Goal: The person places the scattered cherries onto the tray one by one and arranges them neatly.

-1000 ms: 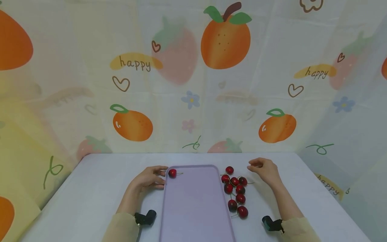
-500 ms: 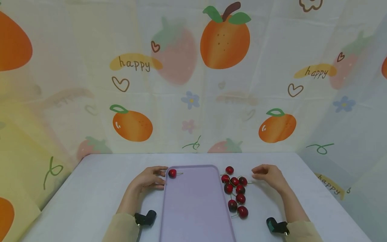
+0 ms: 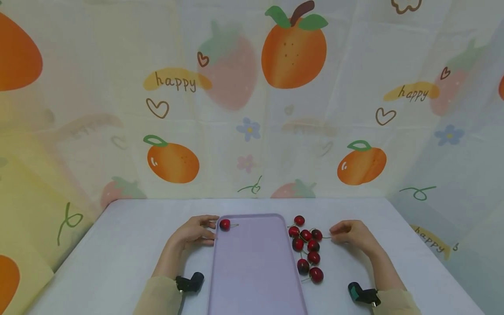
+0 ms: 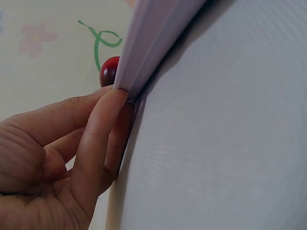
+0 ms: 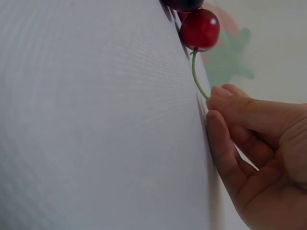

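My left hand (image 3: 194, 230) is at the upper left edge of a pale purple tray (image 3: 257, 271), fingertips and thumb touching its rim from outside. One red cherry (image 3: 225, 225) with a stem lies in the tray's upper left corner. To the right of the tray, my right hand (image 3: 350, 234) pinches the end of a green stem (image 5: 195, 74) between thumb and finger. That stem belongs to a dark red cherry (image 5: 200, 30) at the right side of a loose group; its fruit lies on the table.
Several more cherries (image 3: 316, 275) lie close along the tray's right edge, stems pointing various ways. The table (image 3: 118, 262) has a white cover. Behind it hangs a fruit-printed curtain (image 3: 236, 100). A black wrist camera (image 3: 190, 282) sits on the left wrist, another camera (image 3: 363, 294) on the right.
My right hand has moved down and slightly right, from above the cherries to the tip of the rightmost stem. The left hand, tray and cherries have stayed in place.
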Tool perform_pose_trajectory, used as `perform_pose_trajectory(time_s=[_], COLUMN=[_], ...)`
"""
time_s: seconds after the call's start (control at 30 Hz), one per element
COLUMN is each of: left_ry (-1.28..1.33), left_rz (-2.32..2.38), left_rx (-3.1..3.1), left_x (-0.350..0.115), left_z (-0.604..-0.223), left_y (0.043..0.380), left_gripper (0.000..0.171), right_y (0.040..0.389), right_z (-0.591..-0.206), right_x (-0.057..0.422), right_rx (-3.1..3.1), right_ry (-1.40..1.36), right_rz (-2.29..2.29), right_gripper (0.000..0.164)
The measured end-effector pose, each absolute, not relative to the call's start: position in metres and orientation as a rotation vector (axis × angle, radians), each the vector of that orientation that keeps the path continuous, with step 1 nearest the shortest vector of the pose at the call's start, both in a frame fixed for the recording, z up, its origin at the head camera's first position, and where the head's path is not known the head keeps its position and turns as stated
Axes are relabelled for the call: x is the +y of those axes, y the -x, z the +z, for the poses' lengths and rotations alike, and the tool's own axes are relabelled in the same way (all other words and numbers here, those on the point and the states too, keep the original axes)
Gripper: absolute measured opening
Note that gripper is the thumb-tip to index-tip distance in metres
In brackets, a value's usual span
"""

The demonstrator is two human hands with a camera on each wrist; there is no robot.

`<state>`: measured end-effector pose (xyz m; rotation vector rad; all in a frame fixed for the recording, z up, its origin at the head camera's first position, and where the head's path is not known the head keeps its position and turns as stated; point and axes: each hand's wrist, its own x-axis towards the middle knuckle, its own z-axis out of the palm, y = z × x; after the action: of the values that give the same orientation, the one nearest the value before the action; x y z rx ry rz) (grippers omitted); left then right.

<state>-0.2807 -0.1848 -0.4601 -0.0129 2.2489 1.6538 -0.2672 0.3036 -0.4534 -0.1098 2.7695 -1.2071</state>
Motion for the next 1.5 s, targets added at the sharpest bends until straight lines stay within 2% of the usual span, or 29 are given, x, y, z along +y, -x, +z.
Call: perform_pose_trajectory(time_s=[0.53,1.0,1.5], left_ry=[0.019,0.01,0.027], left_rz=[1.661,1.661,1.663], left_rx=[2.251,2.246,2.258], left_x=[-0.185,-0.186,-0.185], left_z=[-0.461,-0.462,-0.462], left_y=[0.282,0.282,0.281], left_gripper=[0.065,0.065,0.065], right_y=[0.267,0.268,0.27], right_z=[-0.459,-0.463,-0.468], right_x=[0.3,0.301,0.308], right_rx=[2.815,2.799,2.68], right_ry=[0.106,0.12,0.043], right_rz=[-1.179,-1.189,-1.383], right_gripper=[0.017,0.017,0.034])
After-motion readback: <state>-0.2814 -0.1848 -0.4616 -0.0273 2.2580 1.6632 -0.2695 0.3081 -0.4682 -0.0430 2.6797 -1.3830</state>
